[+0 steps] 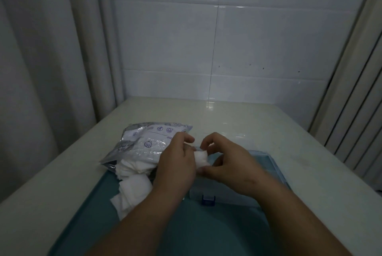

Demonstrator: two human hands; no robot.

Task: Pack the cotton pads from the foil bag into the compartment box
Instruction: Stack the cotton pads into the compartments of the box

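Together left hand (175, 165), right hand (229, 162) pinch cotton pad (201, 158) over compartment box (266, 161).

SITE: appearing domestic, bathroom or wash area | 12 o'clock: glossy white wall tiles (268, 39) reflecting light | 9 o'clock: pale curtain (41, 49) hanging | 3 o'clock: ribbed panel (355, 100) standing | centre: pale countertop (248, 123) lying.

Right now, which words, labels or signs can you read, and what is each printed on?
"ent." is the upside-down end of a word on the foil bag; the rest is behind the left hand.
Blue shell icons on the foil bag: pictures, no words.
Compartment box and cotton pad: no text visible.
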